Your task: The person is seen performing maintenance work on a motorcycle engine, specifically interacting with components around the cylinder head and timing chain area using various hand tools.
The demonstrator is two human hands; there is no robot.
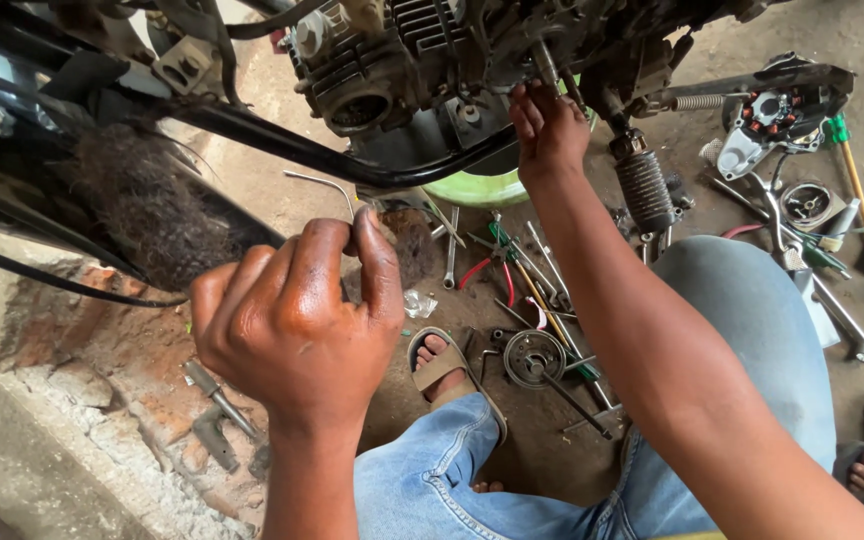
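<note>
Your left hand (297, 325) pinches one end of a thin bent grey metal rod (324, 184) between thumb and forefinger, its grip closed tight on it, held up just below the black frame tube (282, 145) of the motorcycle. Your right hand (549, 128) reaches up under the grimy grey finned engine (392, 60), fingers curled around a small fitting at its underside; whether that grip truly clamps anything I cannot tell. You look to be mid-way through fitting or freeing a part beneath the engine, and the next move calls for steady guidance of the rod. A pale green round basin (482, 187) sits on the floor under the engine; its contents are hidden. Scattered spanners and screwdrivers (512, 265) lie around it, near a round metal disc (534, 357).
</note>
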